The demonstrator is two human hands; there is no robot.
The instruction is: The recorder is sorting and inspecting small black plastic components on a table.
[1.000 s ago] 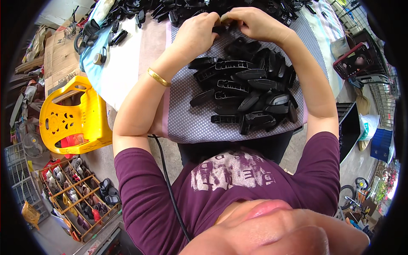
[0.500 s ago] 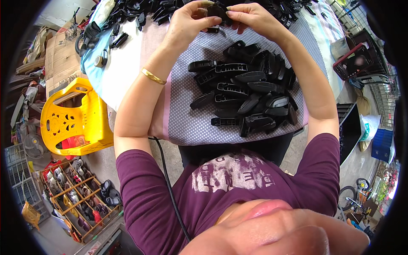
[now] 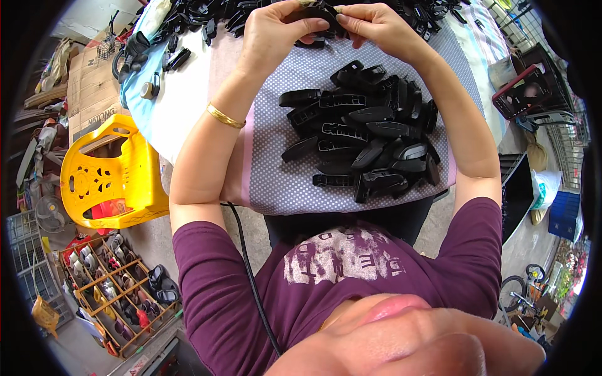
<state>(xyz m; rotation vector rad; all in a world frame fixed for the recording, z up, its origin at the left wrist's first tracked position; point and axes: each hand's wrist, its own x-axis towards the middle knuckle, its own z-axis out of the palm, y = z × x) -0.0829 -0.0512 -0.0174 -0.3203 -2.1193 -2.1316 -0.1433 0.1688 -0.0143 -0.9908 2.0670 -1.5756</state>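
Fingers (image 3: 312, 26) of our left hand (image 3: 269, 31) and right hand (image 3: 382, 26) clamped a black plastic piece (image 3: 325, 14) by a far black heap (image 3: 233, 7), beyond a near black pile (image 3: 371, 114), finished pieces indistinguishable to us.

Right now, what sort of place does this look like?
Probably a home workshop: small black parts lie heaped on a cloth-covered table, with a yellow chair and a wooden shoe rack nearby.

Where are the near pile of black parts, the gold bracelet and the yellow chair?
Near pile of black parts (image 3: 382, 128): head view, on a part mid-pile.
Gold bracelet (image 3: 226, 117): head view, middle of the band.
Yellow chair (image 3: 137, 178): head view, solid plastic beside the cut-out panel.
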